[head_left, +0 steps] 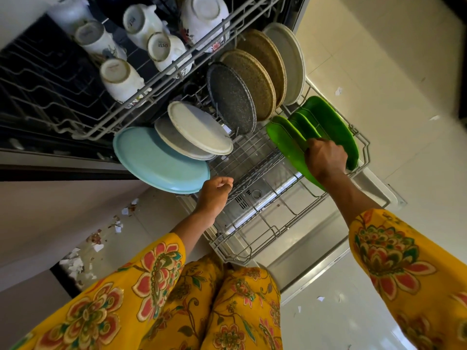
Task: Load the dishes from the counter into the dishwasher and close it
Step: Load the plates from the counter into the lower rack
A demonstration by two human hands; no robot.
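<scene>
Right hand grips green plates; lower rack over pale floor tiles.

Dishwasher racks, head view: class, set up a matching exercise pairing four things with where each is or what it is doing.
Things:
1. round light blue plate
2. bright green plates
3. white ceramic cups
4. left hand

States:
A. upside down, upper rack
B. gripped by the right hand
C. curled, holding nothing
D. lower rack, leftmost of its row

Pairs: 1-D, 2-B, 3-A, 4-C
</scene>
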